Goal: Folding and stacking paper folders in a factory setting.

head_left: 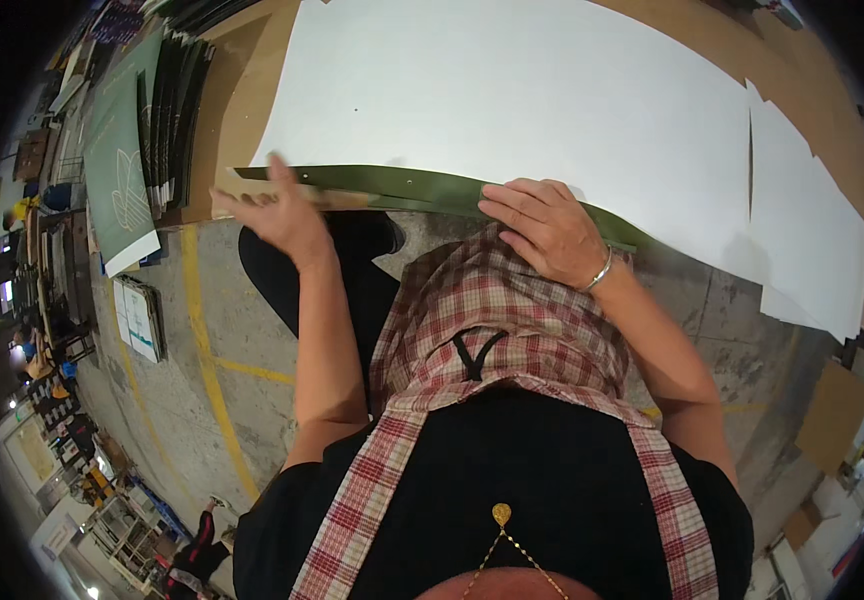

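Note:
A large white sheet (512, 90) lies across the work table in front of me. Along its near side runs a narrow dark green strip (392, 187), which looks like a folded-over edge, with small light dots on it. My right hand (549, 232), a bracelet on its wrist, rests on this strip right of the middle. Its fingers lie over the strip and the thumb is below, closed on the edge. At the strip's left end my left hand (287, 215) is spread, thumb and fingers apart and slightly blurred, holding nothing.
A stack of green folded card pieces (122, 160) stands at the table's left, overhanging the near edge. More white sheets (807, 220) overlap at the right. A bundle (139, 318) sits on the concrete floor by yellow lines. Another person (197, 560) is far off, lower left.

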`<move>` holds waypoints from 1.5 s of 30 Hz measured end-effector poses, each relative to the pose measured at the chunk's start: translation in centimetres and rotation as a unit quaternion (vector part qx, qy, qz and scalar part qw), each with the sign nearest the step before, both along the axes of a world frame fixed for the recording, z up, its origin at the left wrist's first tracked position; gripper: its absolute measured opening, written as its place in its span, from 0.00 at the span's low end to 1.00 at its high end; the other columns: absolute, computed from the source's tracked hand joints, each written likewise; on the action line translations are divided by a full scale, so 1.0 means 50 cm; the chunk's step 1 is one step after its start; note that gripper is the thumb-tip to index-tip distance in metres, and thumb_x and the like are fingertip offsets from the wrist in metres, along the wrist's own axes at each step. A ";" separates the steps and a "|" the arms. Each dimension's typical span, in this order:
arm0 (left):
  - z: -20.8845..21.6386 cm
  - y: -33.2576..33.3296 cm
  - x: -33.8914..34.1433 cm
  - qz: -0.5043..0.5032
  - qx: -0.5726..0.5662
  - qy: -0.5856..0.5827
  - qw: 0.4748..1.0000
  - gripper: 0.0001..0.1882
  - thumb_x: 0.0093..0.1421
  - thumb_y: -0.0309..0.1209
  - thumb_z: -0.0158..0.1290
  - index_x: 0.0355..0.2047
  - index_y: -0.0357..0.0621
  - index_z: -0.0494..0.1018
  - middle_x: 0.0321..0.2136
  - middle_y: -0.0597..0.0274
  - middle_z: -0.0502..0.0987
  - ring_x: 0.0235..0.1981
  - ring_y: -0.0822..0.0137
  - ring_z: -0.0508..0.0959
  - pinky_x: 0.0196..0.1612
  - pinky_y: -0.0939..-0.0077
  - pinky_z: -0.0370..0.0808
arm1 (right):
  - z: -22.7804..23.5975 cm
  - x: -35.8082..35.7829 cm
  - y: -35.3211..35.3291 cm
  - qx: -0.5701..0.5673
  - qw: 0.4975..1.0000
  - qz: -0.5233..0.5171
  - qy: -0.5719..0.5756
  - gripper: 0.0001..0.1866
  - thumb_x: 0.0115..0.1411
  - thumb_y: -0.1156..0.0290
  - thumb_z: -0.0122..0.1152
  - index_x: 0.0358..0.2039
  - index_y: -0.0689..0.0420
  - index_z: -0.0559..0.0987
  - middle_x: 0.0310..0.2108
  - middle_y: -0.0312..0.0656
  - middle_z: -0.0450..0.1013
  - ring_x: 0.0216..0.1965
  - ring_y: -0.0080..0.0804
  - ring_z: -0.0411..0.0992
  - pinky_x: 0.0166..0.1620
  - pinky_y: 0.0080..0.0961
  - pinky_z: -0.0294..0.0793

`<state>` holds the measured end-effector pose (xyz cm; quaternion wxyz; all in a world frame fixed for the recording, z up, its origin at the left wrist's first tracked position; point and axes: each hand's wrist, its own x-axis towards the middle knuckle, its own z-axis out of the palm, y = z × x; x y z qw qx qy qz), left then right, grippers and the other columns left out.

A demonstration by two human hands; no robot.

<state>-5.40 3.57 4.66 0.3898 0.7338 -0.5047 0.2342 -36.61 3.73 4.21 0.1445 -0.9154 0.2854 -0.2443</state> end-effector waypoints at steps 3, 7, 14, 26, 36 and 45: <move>0.024 0.022 -0.006 -0.225 -0.156 0.748 0.605 0.30 0.66 0.32 0.56 0.63 0.31 0.59 0.51 0.58 0.73 0.47 0.68 0.75 0.49 0.75 0.73 | -0.012 0.022 -0.007 0.022 0.999 0.039 -0.031 0.26 0.53 0.69 0.67 0.55 0.55 0.76 0.59 0.37 0.69 0.57 0.38 0.68 0.55 0.35 0.67; 0.007 0.041 -0.139 -0.309 -0.010 0.578 0.755 0.24 0.68 0.26 0.50 0.62 0.35 0.60 0.54 0.55 0.71 0.52 0.63 0.73 0.57 0.71 0.69 | -0.009 0.104 -0.018 0.045 0.998 0.043 -0.011 0.29 0.50 0.69 0.68 0.55 0.56 0.75 0.59 0.39 0.69 0.58 0.40 0.67 0.57 0.38 0.67; -0.018 0.018 -0.205 -0.403 0.164 0.049 0.899 0.40 0.50 0.23 0.55 0.65 0.62 0.64 0.69 0.44 0.53 0.68 0.35 0.53 0.68 0.41 0.50 | -0.056 0.093 0.016 0.039 0.998 0.047 0.010 0.11 0.50 0.70 0.64 0.35 0.57 0.82 0.40 0.42 0.77 0.43 0.40 0.74 0.47 0.36 0.75; 0.005 0.025 -0.226 -0.336 0.373 -0.088 0.860 0.46 0.49 0.24 0.58 0.67 0.76 0.59 0.69 0.63 0.58 0.68 0.44 0.56 0.68 0.40 0.50 | 0.029 -0.160 0.116 0.423 0.663 -0.459 -0.413 0.14 0.62 0.66 0.67 0.36 0.62 0.74 0.25 0.39 0.75 0.17 0.20 0.70 0.17 0.17 0.66; 0.023 0.019 -0.251 -0.329 0.387 -0.118 0.853 0.46 0.49 0.30 0.64 0.67 0.76 0.58 0.66 0.43 0.58 0.66 0.34 0.56 0.67 0.39 0.52 | 0.000 -0.125 0.085 0.432 0.567 -0.526 -0.465 0.13 0.60 0.66 0.68 0.26 0.61 0.77 0.17 0.40 0.74 0.13 0.24 0.70 0.15 0.19 0.65; -0.006 0.022 -0.334 -0.347 0.377 -0.133 0.848 0.43 0.51 0.31 0.63 0.66 0.80 0.60 0.65 0.34 0.54 0.63 0.26 0.56 0.64 0.36 0.57 | -0.006 -0.154 0.127 0.472 0.580 -0.399 -0.531 0.15 0.68 0.63 0.57 0.35 0.65 0.75 0.32 0.49 0.78 0.27 0.28 0.77 0.26 0.20 0.75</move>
